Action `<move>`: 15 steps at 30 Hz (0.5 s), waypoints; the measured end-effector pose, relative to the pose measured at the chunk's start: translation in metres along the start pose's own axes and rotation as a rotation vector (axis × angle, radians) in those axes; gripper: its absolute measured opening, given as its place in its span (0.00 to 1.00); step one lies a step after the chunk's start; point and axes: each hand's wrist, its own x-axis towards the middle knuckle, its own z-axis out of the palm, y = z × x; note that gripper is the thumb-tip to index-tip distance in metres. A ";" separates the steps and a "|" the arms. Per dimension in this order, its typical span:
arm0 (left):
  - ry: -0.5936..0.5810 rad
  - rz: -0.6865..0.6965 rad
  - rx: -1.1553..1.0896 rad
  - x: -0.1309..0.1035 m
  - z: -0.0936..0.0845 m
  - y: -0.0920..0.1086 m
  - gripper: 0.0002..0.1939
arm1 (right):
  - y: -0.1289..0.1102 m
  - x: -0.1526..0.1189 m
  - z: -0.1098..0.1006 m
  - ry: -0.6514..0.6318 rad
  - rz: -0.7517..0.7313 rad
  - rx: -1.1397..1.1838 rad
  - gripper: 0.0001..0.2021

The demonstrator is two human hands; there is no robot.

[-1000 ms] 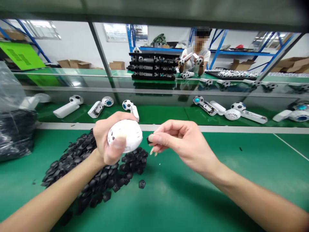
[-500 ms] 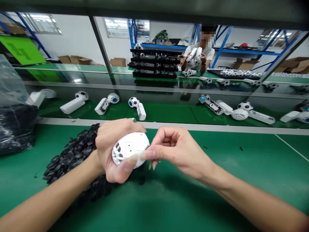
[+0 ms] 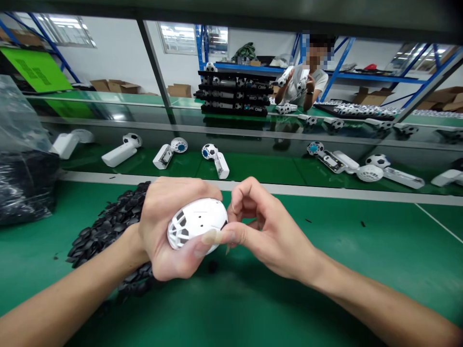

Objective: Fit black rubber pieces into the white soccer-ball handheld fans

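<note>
My left hand (image 3: pixel 177 231) is wrapped round a white rounded shell (image 3: pixel 198 219) with dark patches in its lattice end and two small holes in its face. At the shell's right edge, my right hand (image 3: pixel 253 226) is closed, its thumb pressed against the rim beside my left thumb. A dark patch shows at that rim; what the right fingers pinch, if anything, is hidden. Behind my left wrist lies a pile of small black pieces (image 3: pixel 108 221) on the green table (image 3: pixel 289 308).
A plastic bag of black pieces (image 3: pixel 25 188) stands at the left. White units with football-patterned heads, one of them here (image 3: pixel 217 161), line the green belt (image 3: pixel 246 168). Beyond stand black trays (image 3: pixel 235 94) and a person (image 3: pixel 304 86) holding white units.
The view has shifted slightly, so the belt units appear further right. The shell has turned a little in my left hand, showing its dark patches more clearly. The person's held units have moved apart.
</note>
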 end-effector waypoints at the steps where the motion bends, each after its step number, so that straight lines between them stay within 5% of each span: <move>1: -0.011 0.030 0.019 0.001 0.000 -0.001 0.09 | 0.001 0.001 -0.004 -0.009 0.028 -0.035 0.22; 6: 0.008 0.183 0.115 0.005 0.006 -0.012 0.13 | -0.010 0.012 -0.015 -0.262 0.251 0.141 0.42; 9: 0.076 0.152 0.189 0.003 0.012 -0.018 0.25 | -0.016 0.017 -0.013 -0.310 0.241 0.223 0.35; 12: 0.144 -0.068 0.212 -0.002 0.019 -0.021 0.33 | -0.016 0.019 -0.013 -0.244 0.158 0.088 0.22; 15: 0.119 -0.456 -0.112 -0.004 0.026 -0.022 0.34 | -0.010 0.019 -0.017 -0.100 -0.076 -0.404 0.24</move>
